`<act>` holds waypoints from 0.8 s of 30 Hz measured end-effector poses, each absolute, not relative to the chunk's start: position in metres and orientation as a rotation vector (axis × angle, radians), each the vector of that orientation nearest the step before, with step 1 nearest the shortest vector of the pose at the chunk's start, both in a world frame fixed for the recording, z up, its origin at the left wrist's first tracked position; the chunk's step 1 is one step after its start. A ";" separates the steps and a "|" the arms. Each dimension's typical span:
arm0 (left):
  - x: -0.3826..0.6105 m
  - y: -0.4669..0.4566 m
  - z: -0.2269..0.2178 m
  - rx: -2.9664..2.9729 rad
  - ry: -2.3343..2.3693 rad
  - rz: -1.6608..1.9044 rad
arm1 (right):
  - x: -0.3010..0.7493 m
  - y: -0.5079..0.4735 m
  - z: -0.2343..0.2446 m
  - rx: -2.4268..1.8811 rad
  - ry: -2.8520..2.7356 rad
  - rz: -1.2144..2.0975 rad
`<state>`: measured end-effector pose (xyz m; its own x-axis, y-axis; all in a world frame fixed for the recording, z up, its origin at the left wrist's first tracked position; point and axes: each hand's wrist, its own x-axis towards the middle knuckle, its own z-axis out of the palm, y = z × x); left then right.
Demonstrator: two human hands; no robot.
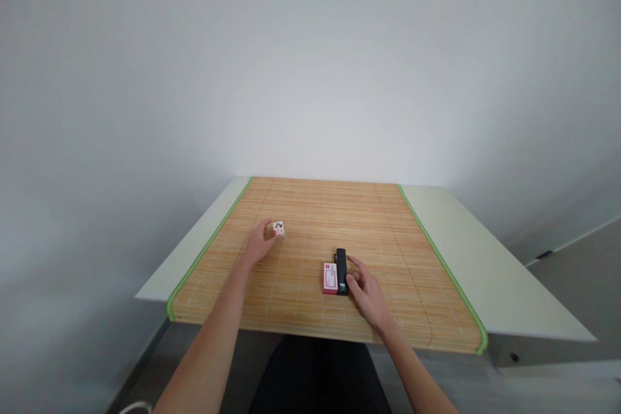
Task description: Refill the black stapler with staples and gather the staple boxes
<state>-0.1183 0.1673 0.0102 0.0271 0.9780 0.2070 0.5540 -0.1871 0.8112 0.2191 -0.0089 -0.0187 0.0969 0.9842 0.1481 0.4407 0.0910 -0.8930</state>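
Observation:
My left hand (259,244) reaches over the left part of the bamboo mat, with thumb and index fingertips at the left side of a small white box (278,229) printed in dark and red. The fingertips appear to pinch it. A black stapler (341,270) lies lengthwise near the mat's front edge. Against its left side sits a white and red box (330,277). My right hand (367,291) is at the stapler's right side, thumb and index finger apart. Its thumb tip is at or very near the stapler; nothing is gripped.
The bamboo mat (330,207) with green edging covers the middle of a white table (466,246). A plain wall (320,77) rises behind the table. My legs (317,375) are under the front edge. Part of a white curved object (136,407) shows at lower left.

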 end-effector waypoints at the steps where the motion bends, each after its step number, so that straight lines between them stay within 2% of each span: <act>1: -0.117 0.170 0.009 1.746 1.507 1.027 | 0.218 -0.009 -0.017 -1.485 -1.490 0.772; 17: 0.023 0.105 -0.015 1.622 1.242 1.028 | 0.214 -0.012 -0.010 -1.503 -1.552 0.752; 24: 0.046 0.085 -0.021 1.282 1.270 1.144 | 0.205 -0.033 -0.019 -1.470 -1.712 0.355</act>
<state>0.0457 0.0848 -0.0212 0.0169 0.9998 -0.0085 0.0956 0.0068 0.9954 0.2053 -0.0332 -0.0188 0.0311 0.9155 0.4010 0.6803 0.2745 -0.6796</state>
